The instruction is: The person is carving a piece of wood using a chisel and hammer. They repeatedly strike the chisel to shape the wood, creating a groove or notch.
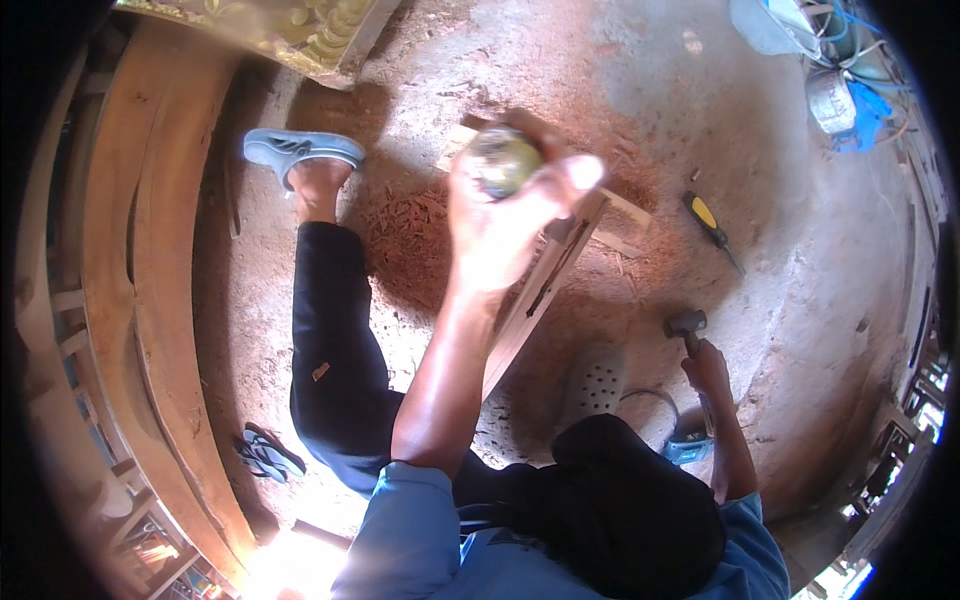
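Note:
My left hand [490, 235] is raised in the middle, its fingers wrapped round a thick, round-ended tool handle [507, 162] with a worn greenish-brown top. Motion blurs it, and whatever lies below the handle is hidden by the hand. Beneath the hand, a narrow wooden piece [520, 335] with a dark slot runs slantwise between my legs. Lower down to the right, my right hand [708, 370] is closed on the handle of a hammer [686, 325], its dark metal head pointing away from me and apart from the wood.
Reddish wood shavings [408, 230] cover the floor around the workpiece. A yellow-and-black screwdriver [705, 220] lies to the right. A teal power tool [690, 448] with a cord rests below my right hand. Long planks [165, 250] line the left side; slippers [270, 455] lie near them.

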A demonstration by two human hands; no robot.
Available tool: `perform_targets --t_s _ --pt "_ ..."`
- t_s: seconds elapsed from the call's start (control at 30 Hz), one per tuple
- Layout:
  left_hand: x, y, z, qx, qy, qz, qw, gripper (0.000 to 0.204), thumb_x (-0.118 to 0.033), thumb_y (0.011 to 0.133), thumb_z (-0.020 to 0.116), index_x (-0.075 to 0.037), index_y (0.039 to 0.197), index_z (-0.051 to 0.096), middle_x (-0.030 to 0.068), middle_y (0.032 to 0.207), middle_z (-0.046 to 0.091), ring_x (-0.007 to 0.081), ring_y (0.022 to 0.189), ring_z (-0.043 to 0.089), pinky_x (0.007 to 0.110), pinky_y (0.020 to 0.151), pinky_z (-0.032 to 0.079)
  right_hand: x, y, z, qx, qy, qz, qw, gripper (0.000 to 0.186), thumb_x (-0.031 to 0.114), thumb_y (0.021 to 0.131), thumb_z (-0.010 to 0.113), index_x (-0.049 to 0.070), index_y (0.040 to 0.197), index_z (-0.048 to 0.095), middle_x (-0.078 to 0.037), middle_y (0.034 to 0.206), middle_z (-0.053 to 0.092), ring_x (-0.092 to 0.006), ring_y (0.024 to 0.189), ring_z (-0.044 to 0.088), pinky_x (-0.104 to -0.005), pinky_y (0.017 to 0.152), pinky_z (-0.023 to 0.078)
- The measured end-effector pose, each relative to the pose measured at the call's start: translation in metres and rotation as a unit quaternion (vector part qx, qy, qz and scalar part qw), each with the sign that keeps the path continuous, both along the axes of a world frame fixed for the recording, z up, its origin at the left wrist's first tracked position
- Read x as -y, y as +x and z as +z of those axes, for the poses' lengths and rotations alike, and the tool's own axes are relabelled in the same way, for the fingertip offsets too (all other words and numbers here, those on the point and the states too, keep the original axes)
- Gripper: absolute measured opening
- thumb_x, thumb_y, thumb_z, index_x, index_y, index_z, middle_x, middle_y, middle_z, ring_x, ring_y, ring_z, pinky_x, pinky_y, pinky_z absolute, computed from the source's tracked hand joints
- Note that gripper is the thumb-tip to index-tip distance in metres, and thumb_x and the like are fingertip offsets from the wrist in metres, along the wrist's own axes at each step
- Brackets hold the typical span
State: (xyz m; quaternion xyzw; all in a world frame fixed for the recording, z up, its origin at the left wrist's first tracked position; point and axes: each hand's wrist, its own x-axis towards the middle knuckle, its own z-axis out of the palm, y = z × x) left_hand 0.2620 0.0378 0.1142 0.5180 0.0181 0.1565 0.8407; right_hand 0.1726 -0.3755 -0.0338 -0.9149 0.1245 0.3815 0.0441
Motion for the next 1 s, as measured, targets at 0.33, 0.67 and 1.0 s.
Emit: perform_targets --t_s 0.33,0.67,1.0 --pt "0.037 0.005 0.002 -0.073 0.015 -0.057 0.996 0.016 -0.008 0.081 0.081 -0.006 0.082 0.066 -0.0004 0.08 0.069 0.0079 0.073 0.064 0.024 0.069 0.053 -0.061 0.007 0.081 0.06 0.241 -0.104 0.963 0.026 0.016 0.081 0.068 -0.002 0.096 0.057 -0.018 0.072 0.062 -0.0297 0.06 0.064 -0.0415 0.059 0.05" --pt "0.058 0.007 0.0 -0.096 0.124 -0.089 0.984 0.016 -0.008 0.084 0.081 -0.005 0.092 0.067 0.0021 0.084 0.071 0.0092 0.077 0.067 0.026 0.071 0.055 -0.115 0.05 0.194 0.214 0.354 0.003 0.91 0.029 0.014 0.083 0.07 -0.002 0.103 0.058 -0.016 0.074 0.057 -0.027 0.063 0.057 -0.0383 0.06 0.046" --pt "0.072 0.002 -0.025 0.047 0.17 -0.088 0.98 0.035 -0.011 0.088 0.073 -0.002 0.121 0.064 0.0108 0.111 0.07 0.0199 0.094 0.07 0.033 0.077 0.06 -0.159 0.082 0.254 0.412 0.447 0.17 0.776 0.027 0.01 0.085 0.07 0.0 0.106 0.057 -0.014 0.076 0.064 -0.0254 0.066 0.066 -0.04 0.06 0.05"
